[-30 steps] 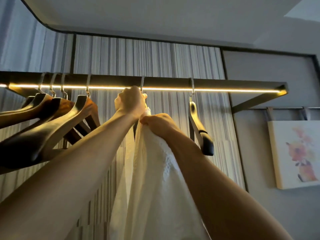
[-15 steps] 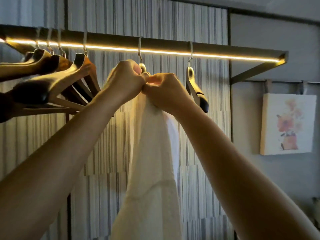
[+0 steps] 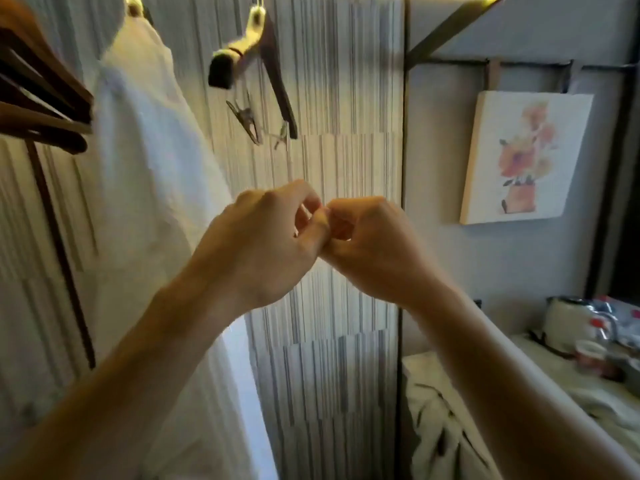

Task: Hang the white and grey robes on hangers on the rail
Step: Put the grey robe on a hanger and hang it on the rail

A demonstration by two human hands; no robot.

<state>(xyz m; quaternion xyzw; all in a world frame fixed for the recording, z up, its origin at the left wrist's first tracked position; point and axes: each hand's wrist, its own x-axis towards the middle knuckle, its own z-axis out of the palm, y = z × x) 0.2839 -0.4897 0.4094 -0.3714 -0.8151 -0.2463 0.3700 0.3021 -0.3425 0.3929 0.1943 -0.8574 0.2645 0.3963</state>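
Observation: the long white textured cotton robe hangs at the left of the view from a hanger whose top only just shows at the upper edge; the rail itself is out of frame apart from a lit strip at the top right. The robe drapes straight down and touches neither hand. Just right of it hangs an empty dark wooden hanger with metal trouser clips, tilted. More dark brown wooden hangers crowd the far left, touching the robe's shoulder.

Hands: the left hand and the right hand meet at chest height in front of the striped grey and white wall panel. The fingers of both are curled in and pressed together at the tips. Nothing can be made out between them; the frame is blurred there, so whether they pinch something small cannot be told.

Lower right: a crumpled pale grey-white fabric heap lies on a low surface beside a tabletop that carries a white kettle and cups. Judgement: this heap is probably the grey robe, not yet hung. A floral canvas picture hangs on the grey wall.

Risks, as judged:
- The empty hanger's open clips could snag the next garment's fabric on loading.
- Crowded hangers at left may drag the white robe off its shoulder if knocked.
- Lifting the heap carelessly could sweep the cups nearby.
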